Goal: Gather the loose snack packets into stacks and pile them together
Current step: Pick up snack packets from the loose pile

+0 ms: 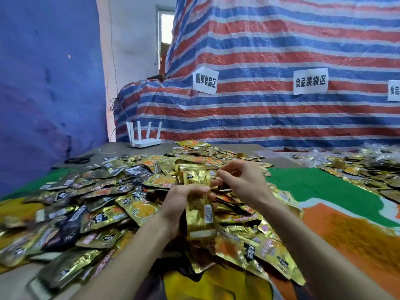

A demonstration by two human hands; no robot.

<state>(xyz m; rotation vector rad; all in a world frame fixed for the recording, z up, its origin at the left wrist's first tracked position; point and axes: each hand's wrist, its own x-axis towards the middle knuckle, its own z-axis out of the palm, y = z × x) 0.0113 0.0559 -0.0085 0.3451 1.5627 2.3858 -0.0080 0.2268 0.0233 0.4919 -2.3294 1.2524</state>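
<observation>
Glossy crinkled gold foil packets lie on matt cloth; the striped tarp looks woven plastic.

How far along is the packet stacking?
Early. No finished stack lies set down that I can see. In hand: left hand grips a small stack, right hand pinches its top edge. Left: the big loose pile around the hands, plus more packets far right.

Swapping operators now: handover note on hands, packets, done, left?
Left hand grips a stack of gold packets, on end above the heap.
Right hand pinches the stack's top.
Done: only this stack, in hand.
Left: the heap and a far heap at right lie loose on the table; stack them, then pile the stacks together.
</observation>
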